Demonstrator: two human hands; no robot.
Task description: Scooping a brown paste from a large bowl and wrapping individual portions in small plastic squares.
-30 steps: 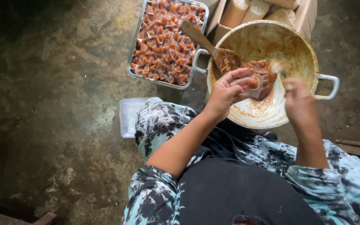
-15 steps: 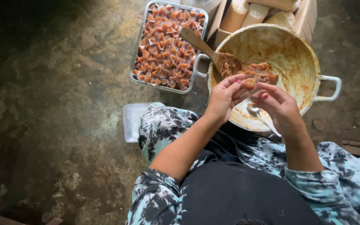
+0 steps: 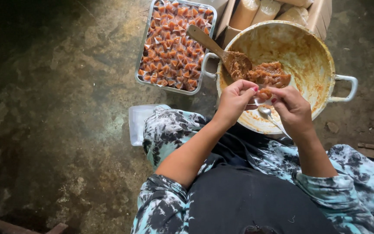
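- Looking down, I saw the bare, stained concrete floor (image 3: 57, 130) lying open to my left, while the big round cream-coloured metal pot with two handles (image 3: 321, 69) filled the space ahead of my hands, its near rim just above my knees.
- A rectangular metal tray of small orange-brown wrapped sweets (image 3: 175, 45) sat just left of the pot, touching its left handle; a clear plastic tub (image 3: 137, 123) lay beside my left knee.
- A wooden spoon (image 3: 215, 45) leaned over the pot's left rim into a mound of brown sticky paste (image 3: 267, 73).
- The small lump of brown paste (image 3: 264, 93) sat between both hands, over the pot's near side.
- My left hand (image 3: 234, 102) had its fingertips pinched together on the lump.
- My right hand (image 3: 293, 108) pinched the lump's other side, and a small metal spoon (image 3: 267, 113) showed just beneath it; I could not tell whether it was held.
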